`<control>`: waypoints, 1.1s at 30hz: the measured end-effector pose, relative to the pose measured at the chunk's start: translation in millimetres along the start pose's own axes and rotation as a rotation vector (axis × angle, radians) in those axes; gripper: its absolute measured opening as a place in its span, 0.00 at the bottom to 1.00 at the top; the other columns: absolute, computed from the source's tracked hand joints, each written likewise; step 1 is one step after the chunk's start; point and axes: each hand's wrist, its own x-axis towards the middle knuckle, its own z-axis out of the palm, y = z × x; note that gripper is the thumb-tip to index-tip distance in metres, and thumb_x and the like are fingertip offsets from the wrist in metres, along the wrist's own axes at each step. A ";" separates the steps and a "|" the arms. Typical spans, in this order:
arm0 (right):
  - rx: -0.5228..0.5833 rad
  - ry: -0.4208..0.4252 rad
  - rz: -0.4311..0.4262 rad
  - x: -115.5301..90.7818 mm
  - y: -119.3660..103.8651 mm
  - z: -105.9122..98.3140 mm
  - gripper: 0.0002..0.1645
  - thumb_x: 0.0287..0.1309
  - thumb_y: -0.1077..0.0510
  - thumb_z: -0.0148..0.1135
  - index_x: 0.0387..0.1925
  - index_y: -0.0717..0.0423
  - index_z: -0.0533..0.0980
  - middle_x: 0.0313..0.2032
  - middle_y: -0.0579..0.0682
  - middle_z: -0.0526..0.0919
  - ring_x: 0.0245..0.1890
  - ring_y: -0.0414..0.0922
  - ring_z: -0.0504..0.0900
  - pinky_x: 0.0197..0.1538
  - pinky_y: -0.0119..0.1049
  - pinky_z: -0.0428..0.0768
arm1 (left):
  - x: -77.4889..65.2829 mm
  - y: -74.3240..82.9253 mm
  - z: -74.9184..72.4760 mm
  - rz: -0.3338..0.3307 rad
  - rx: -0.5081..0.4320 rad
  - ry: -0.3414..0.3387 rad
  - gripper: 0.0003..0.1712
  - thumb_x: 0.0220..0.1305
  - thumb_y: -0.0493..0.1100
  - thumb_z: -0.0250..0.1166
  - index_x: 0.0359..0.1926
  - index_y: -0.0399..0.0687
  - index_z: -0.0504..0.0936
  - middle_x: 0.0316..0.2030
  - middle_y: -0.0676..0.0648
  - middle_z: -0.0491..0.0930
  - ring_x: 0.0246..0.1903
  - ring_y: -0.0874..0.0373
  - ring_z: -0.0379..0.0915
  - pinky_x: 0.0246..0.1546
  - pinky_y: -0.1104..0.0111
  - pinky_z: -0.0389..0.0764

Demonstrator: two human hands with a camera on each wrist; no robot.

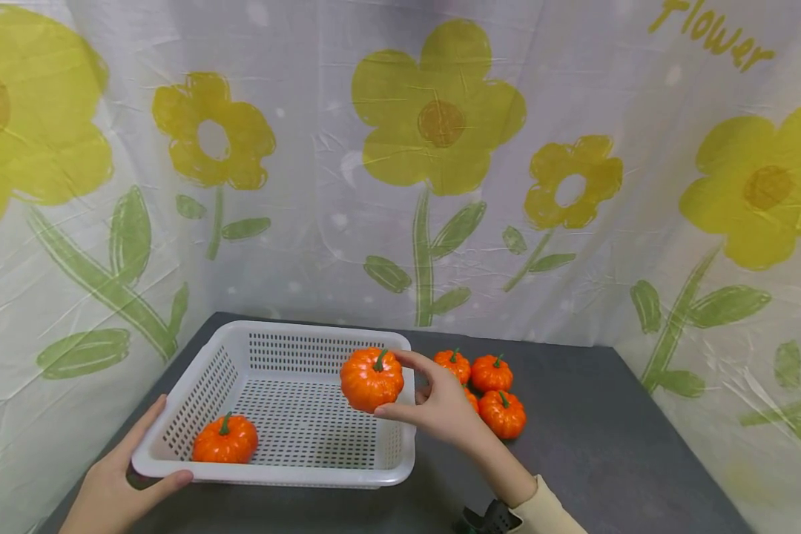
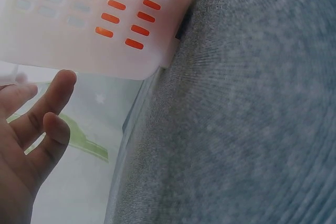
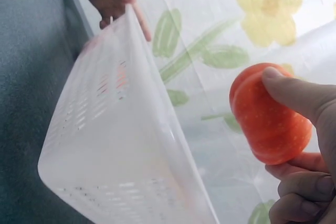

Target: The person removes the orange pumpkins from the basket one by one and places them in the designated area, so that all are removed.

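My right hand (image 1: pixel 443 400) pinches a small orange pumpkin (image 1: pixel 371 380) with a green stem between thumb and fingers. In the head view it overlaps the right end of the white plastic basket (image 1: pixel 274 475); the right wrist view shows the held pumpkin (image 3: pixel 270 116) above rim level. My left hand (image 1: pixel 116 475) is at the basket's front left corner, thumb and forefinger spread along its two sides. The left wrist view shows fingers (image 2: pixel 60 90) loosely bent just outside the basket wall (image 2: pixel 79 56). Another pumpkin (image 1: pixel 225 439) sits inside the basket at the front left.
Several more orange pumpkins (image 1: pixel 503 414) cluster on the dark tabletop (image 1: pixel 574 445) right of the basket. A pale curtain (image 1: pixel 307 259) printed with yellow flowers hangs behind and at both sides. A dark watch-like band (image 1: pixel 490 519) shows by the right sleeve.
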 end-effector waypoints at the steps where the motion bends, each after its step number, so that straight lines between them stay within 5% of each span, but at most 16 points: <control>1: 0.005 0.009 0.009 -2.2 0.7 -1.7 0.49 0.49 0.46 0.86 0.73 0.42 0.75 0.69 0.48 0.79 0.14 0.39 0.58 0.20 0.29 0.65 | -0.1 0.0 0.0 0.004 -0.001 0.003 0.69 0.62 0.63 0.76 0.87 0.50 0.39 0.71 0.18 0.62 0.54 0.22 0.72 0.56 0.21 0.67; 10: 0.048 0.100 0.014 -19.7 13.1 -16.3 0.48 0.49 0.52 0.86 0.72 0.43 0.75 0.63 0.50 0.83 0.13 0.37 0.59 0.20 0.29 0.68 | -0.9 -0.7 0.5 0.021 0.003 0.024 0.69 0.61 0.62 0.77 0.87 0.49 0.40 0.70 0.18 0.64 0.52 0.23 0.73 0.56 0.21 0.68; 23: 0.093 0.205 0.093 -47.3 40.9 -37.1 0.50 0.48 0.57 0.86 0.73 0.55 0.74 0.68 0.60 0.78 0.13 0.36 0.55 0.22 0.26 0.65 | -1.0 -1.3 0.8 0.023 -0.003 0.023 0.69 0.61 0.62 0.77 0.87 0.50 0.40 0.70 0.18 0.64 0.54 0.21 0.72 0.56 0.21 0.68; 33: 0.013 0.306 0.081 -66.9 57.2 -50.8 0.45 0.49 0.58 0.86 0.70 0.55 0.77 0.64 0.62 0.82 0.13 0.35 0.53 0.21 0.27 0.59 | -1.3 0.4 0.3 0.023 -0.005 0.025 0.69 0.61 0.62 0.77 0.87 0.50 0.40 0.70 0.18 0.64 0.52 0.24 0.74 0.56 0.22 0.69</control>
